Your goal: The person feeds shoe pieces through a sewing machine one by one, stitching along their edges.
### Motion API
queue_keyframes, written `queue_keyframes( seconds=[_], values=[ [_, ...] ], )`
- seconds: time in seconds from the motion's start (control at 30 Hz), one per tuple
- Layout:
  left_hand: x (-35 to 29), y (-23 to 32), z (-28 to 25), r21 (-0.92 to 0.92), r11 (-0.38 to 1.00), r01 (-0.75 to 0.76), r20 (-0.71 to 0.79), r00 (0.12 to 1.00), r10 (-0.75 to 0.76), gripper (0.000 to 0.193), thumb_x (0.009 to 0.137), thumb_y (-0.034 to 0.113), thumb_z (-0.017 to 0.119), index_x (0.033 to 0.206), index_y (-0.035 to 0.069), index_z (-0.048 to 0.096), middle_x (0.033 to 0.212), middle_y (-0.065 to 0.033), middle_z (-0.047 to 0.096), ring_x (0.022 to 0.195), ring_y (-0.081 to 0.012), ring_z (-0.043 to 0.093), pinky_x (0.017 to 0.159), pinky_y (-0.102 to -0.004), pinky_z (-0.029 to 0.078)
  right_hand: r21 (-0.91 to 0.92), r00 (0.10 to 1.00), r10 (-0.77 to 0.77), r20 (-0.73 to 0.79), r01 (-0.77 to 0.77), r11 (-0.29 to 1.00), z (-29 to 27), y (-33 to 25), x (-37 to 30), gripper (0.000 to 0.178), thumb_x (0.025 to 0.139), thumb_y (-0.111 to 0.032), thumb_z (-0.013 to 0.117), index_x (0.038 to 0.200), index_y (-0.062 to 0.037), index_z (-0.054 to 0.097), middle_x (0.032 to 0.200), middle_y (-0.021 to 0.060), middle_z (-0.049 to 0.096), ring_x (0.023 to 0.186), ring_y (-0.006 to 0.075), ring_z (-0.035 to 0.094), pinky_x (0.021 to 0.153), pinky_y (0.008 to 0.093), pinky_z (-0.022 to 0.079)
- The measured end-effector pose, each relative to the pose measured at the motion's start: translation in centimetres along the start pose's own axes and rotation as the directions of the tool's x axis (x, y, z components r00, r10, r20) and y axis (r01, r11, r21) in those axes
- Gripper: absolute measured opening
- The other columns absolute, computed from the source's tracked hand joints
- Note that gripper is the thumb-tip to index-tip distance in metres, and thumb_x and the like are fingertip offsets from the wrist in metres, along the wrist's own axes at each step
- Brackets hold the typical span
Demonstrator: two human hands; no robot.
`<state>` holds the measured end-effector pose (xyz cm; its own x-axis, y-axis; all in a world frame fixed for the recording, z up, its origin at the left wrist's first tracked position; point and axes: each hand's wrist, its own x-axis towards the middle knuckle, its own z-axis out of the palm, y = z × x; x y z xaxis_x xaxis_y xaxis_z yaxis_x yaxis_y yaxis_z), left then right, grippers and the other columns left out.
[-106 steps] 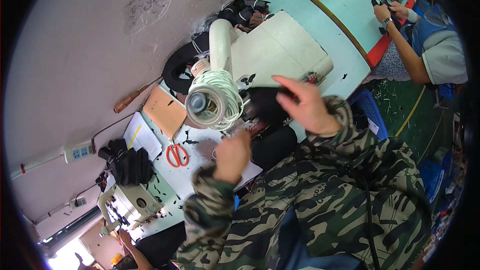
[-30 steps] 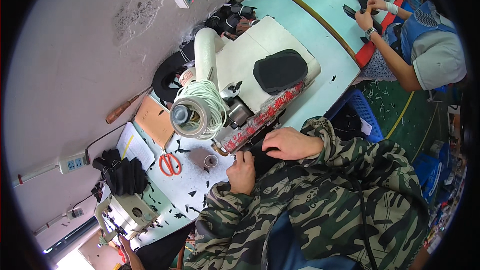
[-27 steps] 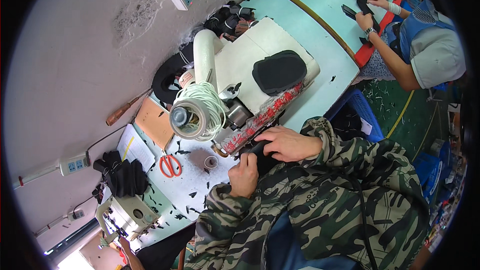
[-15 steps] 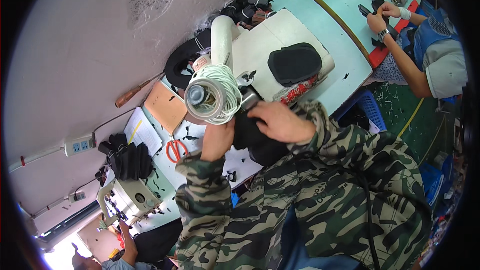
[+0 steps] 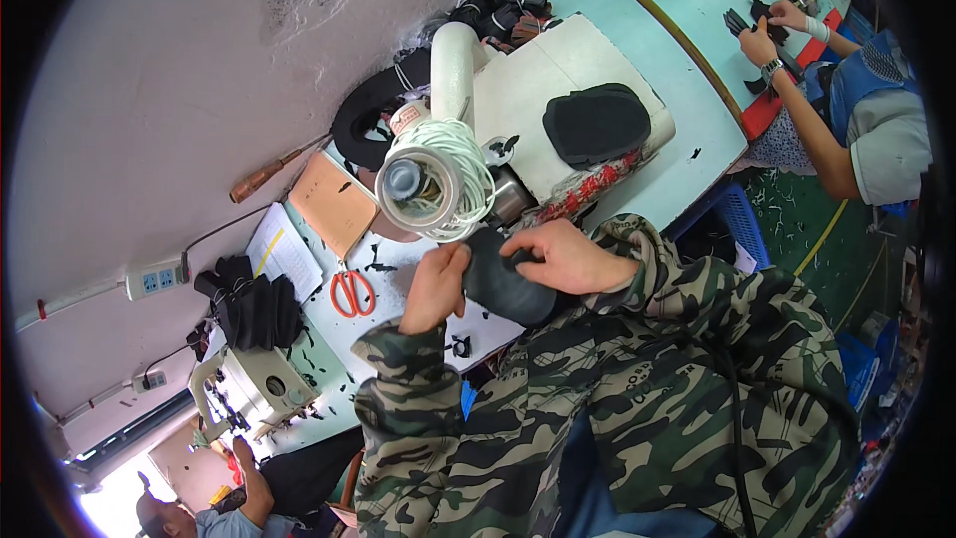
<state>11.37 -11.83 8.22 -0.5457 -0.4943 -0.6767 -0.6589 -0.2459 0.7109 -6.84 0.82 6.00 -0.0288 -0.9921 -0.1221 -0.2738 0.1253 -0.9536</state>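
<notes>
A dark, rounded, flexible piece [image 5: 508, 284] is held up between my two hands, in front of the machine's steel cylinder [image 5: 513, 197]. My left hand [image 5: 434, 289] is closed at its left edge, the thumb uppermost. My right hand [image 5: 570, 257] pinches its upper right edge, with the fingers bent over it. The piece's smooth grey-black face is turned up. Just beyond my hands stands the cream sewing machine [image 5: 622, 50], with a coil of pale cord [image 5: 476, 174] round a clear cup. Black rounded pieces [image 5: 597, 127] lie stacked on its flat top.
Orange-handled scissors [image 5: 352, 293], a tan folder [image 5: 334, 204] and black scraps lie left on the table. Black bundles [image 5: 254, 309] rest beside another machine [image 5: 267, 384], where a person sits. At the right, a co-worker's hands [image 5: 772, 32] hold dark strips. A blue basket [image 5: 739, 224] stands below.
Both hands have drawn the dark piece out from beside the steel cylinder toward me. Its smooth face now shows, and the left hand has come out from under the cord coil.
</notes>
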Motion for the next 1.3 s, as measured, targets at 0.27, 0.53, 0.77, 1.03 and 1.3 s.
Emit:
queue_keyframes(
  seconds=[0.27, 0.53, 0.77, 1.03, 1.3],
  values=[
    [2.0, 1.0, 1.7, 0.067, 0.984, -0.163, -0.012, 0.986, 0.164, 0.028, 0.098, 0.021, 0.046, 0.088, -0.001, 0.057, 0.059, -0.0053, 0.051, 0.038, -0.0129, 0.046, 0.036, -0.0269, 0.037, 0.08, 0.992, 0.036, -0.119, -0.027, 0.996, -0.7, 0.3, -0.7, 0.026, 0.076, -0.001, 0.067, 0.102, 0.0014, 0.064, 0.084, 0.0081, 0.066, 0.076, 0.0118, 0.06, 0.071, 0.0266, 0.048],
    [2.1, -0.1, -1.6, 0.289, 0.914, -0.285, 0.041, 0.957, 0.286, 0.027, 0.098, 0.021, 0.048, 0.096, -0.003, 0.061, 0.079, -0.0016, 0.061, 0.069, -0.0127, 0.055, 0.068, -0.0297, 0.046, 0.207, 0.994, 0.112, 0.009, -0.112, 0.972, 0.7, -0.9, -1.4, 0.04, 0.084, -0.01, 0.067, 0.121, 0.0034, 0.057, 0.086, 0.011, 0.068, 0.073, 0.0091, 0.062, 0.067, 0.0251, 0.051],
    [2.5, -0.8, 4.1, 0.768, 0.528, -0.363, -0.075, 0.767, 0.637, 0.021, 0.093, 0.023, 0.053, 0.09, 0.002, 0.058, 0.061, -0.0249, 0.057, 0.065, -0.0411, 0.062, 0.056, -0.05, 0.047, -0.072, 0.901, 0.138, -0.411, -0.184, 0.98, -3.4, -1.5, -2.0, 0.037, 0.076, -0.005, 0.067, 0.113, -0.0001, 0.061, 0.088, 0.0191, 0.064, 0.076, 0.033, 0.064, 0.07, 0.0357, 0.051],
    [0.0, -6.6, 8.8, 0.908, 0.348, -0.231, 0.038, 0.875, 0.483, 0.018, 0.087, 0.023, 0.059, 0.091, 0.007, 0.053, 0.079, -0.0111, 0.061, 0.058, -0.0279, 0.065, 0.047, -0.0385, 0.05, -0.663, 0.805, -0.468, -0.365, 0.128, 0.738, -8.7, 0.5, -1.1, 0.019, 0.072, -0.005, 0.068, 0.091, -0.0051, 0.065, 0.089, 0.0075, 0.062, 0.08, 0.0303, 0.058, 0.072, 0.0394, 0.046],
    [-2.3, -3.5, 7.0, 0.72, 0.581, -0.38, -0.14, 0.74, 0.657, 0.01, 0.087, 0.016, 0.059, 0.089, 0.007, 0.053, 0.069, -0.0171, 0.06, 0.059, -0.0375, 0.061, 0.05, -0.0456, 0.046, -0.299, 0.946, -0.315, 0.077, 0.324, 0.898, -2.1, 2.2, -2.7, 0.018, 0.077, -0.004, 0.064, 0.095, -0.0022, 0.065, 0.091, 0.0127, 0.062, 0.082, 0.032, 0.062, 0.071, 0.0389, 0.051]
  ],
)
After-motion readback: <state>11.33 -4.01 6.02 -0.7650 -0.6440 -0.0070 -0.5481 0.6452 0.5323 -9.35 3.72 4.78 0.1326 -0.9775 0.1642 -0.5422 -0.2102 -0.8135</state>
